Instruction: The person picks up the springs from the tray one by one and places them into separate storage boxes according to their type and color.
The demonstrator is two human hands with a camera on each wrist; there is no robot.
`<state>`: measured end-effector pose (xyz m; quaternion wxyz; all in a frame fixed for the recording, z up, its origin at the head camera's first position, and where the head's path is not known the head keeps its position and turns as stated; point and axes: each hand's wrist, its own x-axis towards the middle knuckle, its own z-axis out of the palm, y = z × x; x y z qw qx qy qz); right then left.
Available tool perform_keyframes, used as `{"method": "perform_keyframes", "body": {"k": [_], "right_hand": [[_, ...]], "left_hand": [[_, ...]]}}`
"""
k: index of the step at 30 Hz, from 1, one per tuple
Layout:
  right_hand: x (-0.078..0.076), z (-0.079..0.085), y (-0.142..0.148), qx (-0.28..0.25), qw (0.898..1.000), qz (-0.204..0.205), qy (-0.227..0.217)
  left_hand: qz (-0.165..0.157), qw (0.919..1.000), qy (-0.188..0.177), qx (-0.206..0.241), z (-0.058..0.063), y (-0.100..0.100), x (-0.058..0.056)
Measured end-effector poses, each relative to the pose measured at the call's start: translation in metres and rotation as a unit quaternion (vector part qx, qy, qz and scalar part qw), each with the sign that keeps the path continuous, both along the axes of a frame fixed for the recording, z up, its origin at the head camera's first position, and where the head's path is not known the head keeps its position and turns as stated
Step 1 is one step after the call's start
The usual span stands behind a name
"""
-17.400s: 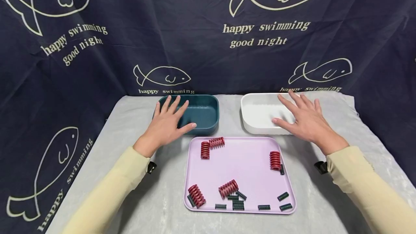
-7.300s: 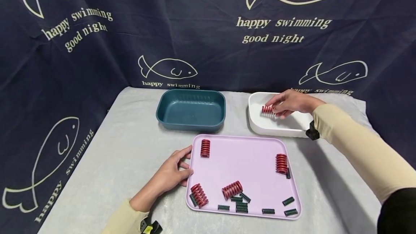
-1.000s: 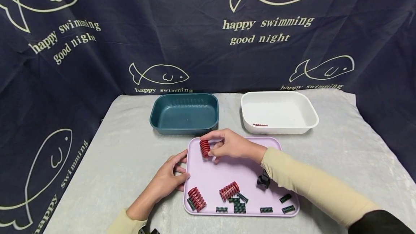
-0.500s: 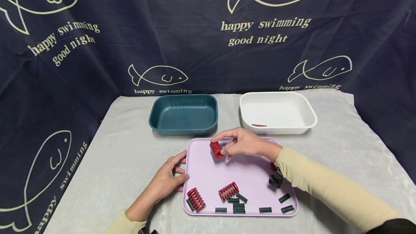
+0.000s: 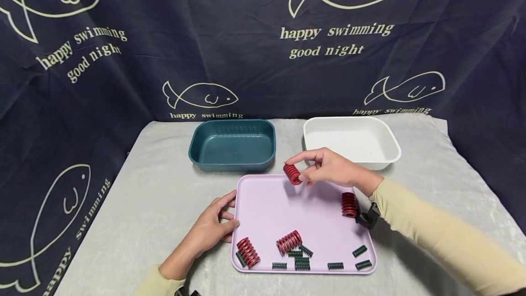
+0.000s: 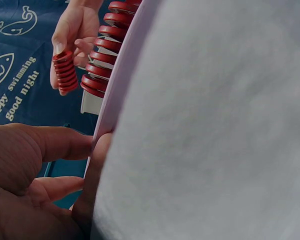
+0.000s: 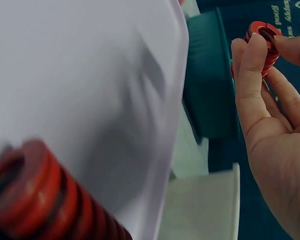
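Note:
My right hand (image 5: 334, 168) pinches a red coil spring (image 5: 292, 174) between thumb and fingers, raised above the back edge of the pink tray (image 5: 304, 209). That held spring (image 7: 271, 61) also shows in the right wrist view. At the tray's left rim, my left hand (image 5: 208, 228) grips the edge, its thumb (image 6: 65, 143) on one side of the rim and a finger (image 6: 96, 172) on the other. Three red springs lie on the tray: one at the right (image 5: 349, 204), one front middle (image 5: 289, 242), one front left (image 5: 248, 252). Several small dark green springs (image 5: 302, 263) lie along the front.
Behind the tray stand a teal bin (image 5: 232, 147) on the left and a white bin (image 5: 349, 138) on the right. The right hand covers part of the white bin's front. A grey cloth (image 5: 164, 186) covers the table, with a dark blue fish-print curtain (image 5: 246, 35) behind.
My right hand has lifted the red spring from the tray's back left corner and carried it rightward and up toward the white bin. The left hand stays on the tray's rim.

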<state>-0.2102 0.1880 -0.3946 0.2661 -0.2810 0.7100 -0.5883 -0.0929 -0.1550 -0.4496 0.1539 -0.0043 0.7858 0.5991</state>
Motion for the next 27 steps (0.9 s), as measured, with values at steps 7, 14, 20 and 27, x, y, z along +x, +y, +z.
{"method": "perform_keyframes", "body": {"k": [7, 14, 20, 27], "right_hand": [[-0.01, 0.015, 0.021, 0.049, 0.998, -0.044, 0.007], [-0.023, 0.026, 0.039, 0.045, 0.996, -0.077, 0.0], [-0.035, 0.031, 0.055, 0.046, 0.995, -0.089, 0.014], [-0.046, 0.035, 0.068, 0.069, 0.991, -0.116, 0.007]], "left_hand": [[-0.001, 1.0, 0.002, 0.0, -0.001, -0.001, 0.0], [0.001, 1.0, 0.003, 0.0, -0.001, -0.001, -0.001], [0.001, 1.0, 0.005, -0.002, -0.001, -0.001, -0.001], [-0.002, 0.9999, 0.01, -0.006, -0.002, -0.001, 0.0]]}}
